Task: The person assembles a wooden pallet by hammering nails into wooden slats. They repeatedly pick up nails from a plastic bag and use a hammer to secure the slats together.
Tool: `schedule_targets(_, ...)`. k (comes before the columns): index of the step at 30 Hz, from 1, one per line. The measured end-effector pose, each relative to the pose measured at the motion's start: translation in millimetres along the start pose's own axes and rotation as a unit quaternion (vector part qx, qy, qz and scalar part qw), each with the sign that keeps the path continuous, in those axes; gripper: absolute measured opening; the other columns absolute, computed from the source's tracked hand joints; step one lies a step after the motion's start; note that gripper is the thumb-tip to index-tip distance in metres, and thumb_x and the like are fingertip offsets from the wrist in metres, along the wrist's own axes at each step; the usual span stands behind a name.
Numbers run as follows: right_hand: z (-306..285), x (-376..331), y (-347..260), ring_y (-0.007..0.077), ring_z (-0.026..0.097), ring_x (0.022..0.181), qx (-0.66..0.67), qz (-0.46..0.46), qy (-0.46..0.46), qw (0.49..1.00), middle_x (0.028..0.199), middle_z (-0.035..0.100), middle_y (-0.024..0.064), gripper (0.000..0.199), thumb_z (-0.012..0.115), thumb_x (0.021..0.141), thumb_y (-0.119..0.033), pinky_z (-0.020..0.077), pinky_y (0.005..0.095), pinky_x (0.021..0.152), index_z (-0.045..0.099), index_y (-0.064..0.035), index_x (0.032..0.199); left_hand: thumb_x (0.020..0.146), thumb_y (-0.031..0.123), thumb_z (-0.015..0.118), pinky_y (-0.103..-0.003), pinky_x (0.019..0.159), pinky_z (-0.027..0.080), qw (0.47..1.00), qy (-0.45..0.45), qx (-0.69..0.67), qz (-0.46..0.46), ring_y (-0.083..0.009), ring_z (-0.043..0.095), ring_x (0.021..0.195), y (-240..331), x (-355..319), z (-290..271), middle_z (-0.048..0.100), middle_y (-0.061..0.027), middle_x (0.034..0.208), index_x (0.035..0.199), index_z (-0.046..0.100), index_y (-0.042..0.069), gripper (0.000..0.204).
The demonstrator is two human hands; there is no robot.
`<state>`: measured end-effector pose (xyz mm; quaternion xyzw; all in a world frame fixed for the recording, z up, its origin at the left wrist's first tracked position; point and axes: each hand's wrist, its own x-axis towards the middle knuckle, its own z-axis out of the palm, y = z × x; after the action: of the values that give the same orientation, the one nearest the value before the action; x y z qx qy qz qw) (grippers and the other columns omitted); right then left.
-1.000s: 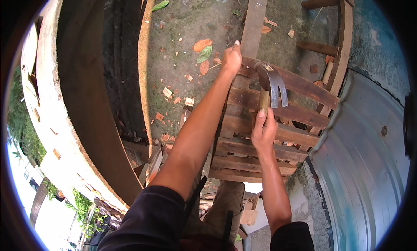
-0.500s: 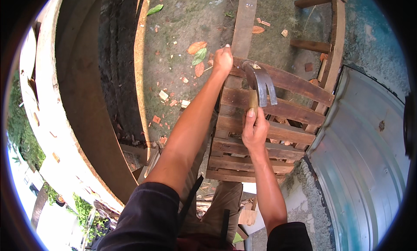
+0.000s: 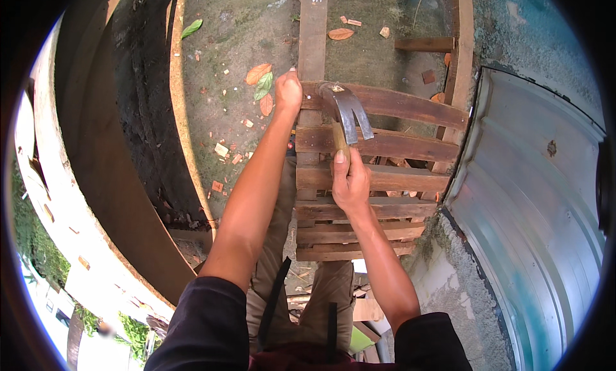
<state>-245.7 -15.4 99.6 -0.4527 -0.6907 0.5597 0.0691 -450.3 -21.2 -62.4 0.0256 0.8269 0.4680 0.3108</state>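
Note:
A claw hammer (image 3: 346,111) is in my right hand (image 3: 351,181), gripped by its wooden handle, the claw turned toward me. Its head hangs over the far slat (image 3: 404,106) of a wooden pallet-like frame (image 3: 378,178). My left hand (image 3: 289,92) is closed at the left end of that slat, where it crosses a long upright board (image 3: 312,37). A small shiny nail head (image 3: 308,97) shows between the left hand and the hammer. Whether the left fingers grip the wood itself is hidden.
A corrugated metal sheet (image 3: 526,198) leans along the right, by a rough wall (image 3: 532,43). Wood chips and leaves (image 3: 258,74) litter the concrete floor. A curved wooden panel (image 3: 96,146) stands at the left. My legs are close behind the slats.
The whole scene has shifted left in the view as my head turned. Both hands stay at about the same place on the frame, and the hammer is still held over the far slat.

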Motion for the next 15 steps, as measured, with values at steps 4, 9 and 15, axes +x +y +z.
schedule_targets(4,0.3,1.8,-5.6,0.0415,0.066,0.068,0.008,0.010,0.005,1.000,0.075,0.063,0.0225,0.036,0.052,0.106,-0.033,0.0497,0.0443,0.063,0.060,0.0009,0.112,0.102,0.025,0.044,-0.047,0.068,0.039,0.998,0.000,0.020,0.053,-0.0273,0.048,0.062,-4.3,0.0,0.2,0.052,-0.0172,0.061,0.069,0.051,-0.007,0.047)
schedule_targets(9,3.5,7.8,-13.9,0.0422,0.067,0.072,0.010,0.022,-0.009,1.000,0.077,0.065,0.0232,0.036,0.052,0.106,-0.034,0.0510,0.0450,0.066,0.060,0.0007,0.113,0.101,0.023,0.044,-0.047,0.067,0.039,0.997,0.006,0.036,0.073,-0.0267,0.048,0.061,-8.8,0.1,-2.8,0.052,-0.0168,0.061,0.069,0.052,-0.008,0.045)
schedule_targets(15,2.5,10.7,-4.0,0.0445,0.068,0.077,-0.023,0.009,-0.026,0.999,0.081,0.066,0.0244,0.036,0.051,0.107,-0.033,0.0515,0.0464,0.067,0.059,0.0010,0.114,0.099,0.025,0.046,-0.047,0.068,0.041,1.000,0.013,0.004,-0.002,-0.0279,0.049,0.060,20.9,-17.4,0.7,0.054,-0.0172,0.061,0.070,0.054,-0.007,0.044)
